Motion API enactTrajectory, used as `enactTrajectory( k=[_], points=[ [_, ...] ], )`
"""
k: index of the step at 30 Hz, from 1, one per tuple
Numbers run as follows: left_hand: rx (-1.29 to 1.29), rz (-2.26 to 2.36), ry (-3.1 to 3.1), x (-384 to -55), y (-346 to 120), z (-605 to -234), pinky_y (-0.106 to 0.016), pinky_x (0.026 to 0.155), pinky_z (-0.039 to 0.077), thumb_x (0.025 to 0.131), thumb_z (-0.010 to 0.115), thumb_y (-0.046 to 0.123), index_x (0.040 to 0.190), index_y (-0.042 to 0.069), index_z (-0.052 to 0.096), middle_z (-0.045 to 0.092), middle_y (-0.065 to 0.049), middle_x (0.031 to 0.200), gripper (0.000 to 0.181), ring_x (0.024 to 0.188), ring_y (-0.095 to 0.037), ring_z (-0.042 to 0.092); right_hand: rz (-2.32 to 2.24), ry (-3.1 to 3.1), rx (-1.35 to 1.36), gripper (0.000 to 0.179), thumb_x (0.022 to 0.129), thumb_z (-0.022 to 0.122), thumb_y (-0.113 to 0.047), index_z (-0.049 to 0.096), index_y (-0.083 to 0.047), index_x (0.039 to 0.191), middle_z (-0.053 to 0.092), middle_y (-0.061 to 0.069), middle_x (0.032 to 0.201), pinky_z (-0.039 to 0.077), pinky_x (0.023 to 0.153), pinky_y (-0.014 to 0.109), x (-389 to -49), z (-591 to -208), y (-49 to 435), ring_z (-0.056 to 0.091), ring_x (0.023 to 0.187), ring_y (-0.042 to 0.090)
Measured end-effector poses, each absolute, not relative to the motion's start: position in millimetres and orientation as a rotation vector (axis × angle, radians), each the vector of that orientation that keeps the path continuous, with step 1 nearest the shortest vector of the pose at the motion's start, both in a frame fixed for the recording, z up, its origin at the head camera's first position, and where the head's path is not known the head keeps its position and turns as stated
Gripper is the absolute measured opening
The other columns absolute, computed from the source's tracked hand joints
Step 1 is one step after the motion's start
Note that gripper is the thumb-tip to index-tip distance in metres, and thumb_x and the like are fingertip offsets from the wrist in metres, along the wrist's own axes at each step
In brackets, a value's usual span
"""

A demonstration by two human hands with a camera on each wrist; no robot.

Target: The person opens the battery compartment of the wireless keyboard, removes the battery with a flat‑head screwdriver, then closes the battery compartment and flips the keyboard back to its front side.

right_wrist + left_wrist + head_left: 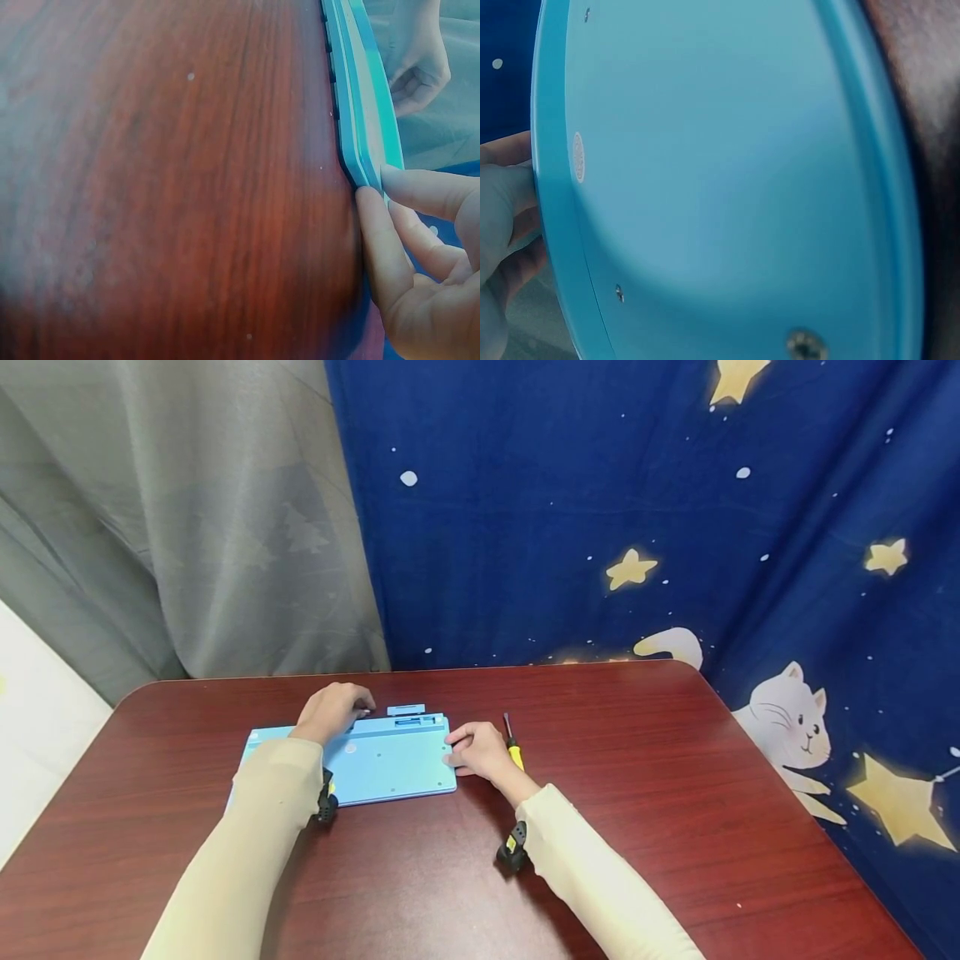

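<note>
A light-blue keyboard [405, 764] lies face down on the table, its back with small screws upward. Near its far right corner a battery compartment [408, 722] is uncovered, and a small blue cover [406, 710] lies just behind it. My right hand [480, 750] pinches the keyboard's right end, fingers spread around the corner in the right wrist view. At the far long edge is my left hand [330, 712], its fingers bent. In the left wrist view those fingers [525, 259] are partly hidden by the keyboard's edge, so whether they hold anything is unclear.
A screwdriver with a yellow handle [515, 755] lies just right of my right hand, its shaft pointing away. The reddish-brown table [675, 793] ends in front of a grey curtain [225, 527] and a blue star-patterned curtain [525, 527].
</note>
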State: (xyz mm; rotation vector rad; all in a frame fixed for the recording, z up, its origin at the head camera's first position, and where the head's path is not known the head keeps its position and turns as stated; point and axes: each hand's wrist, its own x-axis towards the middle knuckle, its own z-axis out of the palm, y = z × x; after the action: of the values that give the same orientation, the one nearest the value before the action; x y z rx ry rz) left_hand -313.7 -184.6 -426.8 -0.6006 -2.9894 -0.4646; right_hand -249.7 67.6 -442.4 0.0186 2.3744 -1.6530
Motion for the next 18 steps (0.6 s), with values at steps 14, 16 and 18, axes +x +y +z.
enactTrajectory(
  k=[14,16,18],
  points=[
    [-0.569,-0.49,-3.015,-313.1,-190.6,-421.2,-0.046,0.08,0.045,0.084,0.067,0.012,0.099,0.01,0.069,0.065,-0.011,0.101,0.015,0.093,-0.026,0.057,-1.653,2.379,0.018,0.024,0.072,0.074,0.003,0.066,-0.001,0.094,0.06,0.011,0.08,0.053,0.058,0.031,-250.2,-442.6,65.9,0.063,0.063,0.02],
    [-0.57,-0.511,-3.015,-311.2,-190.6,-419.3,-0.046,0.078,0.046,0.084,0.067,0.015,0.099,0.01,0.069,0.065,-0.011,0.1,0.015,0.091,-0.026,0.058,-1.65,2.38,0.025,0.024,0.072,0.074,0.002,0.066,-0.002,0.094,0.06,0.011,0.08,0.053,0.058,0.031,-250.1,-442.8,66.3,0.063,0.063,0.02],
    [-0.576,-0.55,-3.013,-309.2,-190.6,-418.0,-0.045,0.077,0.046,0.085,0.066,0.016,0.098,0.01,0.069,0.066,-0.01,0.097,0.015,0.088,-0.025,0.058,-1.647,2.384,0.02,0.024,0.072,0.074,0.002,0.066,-0.002,0.094,0.06,0.011,0.08,0.053,0.058,0.031,-250.0,-443.5,66.8,0.063,0.063,0.02]
  ],
)
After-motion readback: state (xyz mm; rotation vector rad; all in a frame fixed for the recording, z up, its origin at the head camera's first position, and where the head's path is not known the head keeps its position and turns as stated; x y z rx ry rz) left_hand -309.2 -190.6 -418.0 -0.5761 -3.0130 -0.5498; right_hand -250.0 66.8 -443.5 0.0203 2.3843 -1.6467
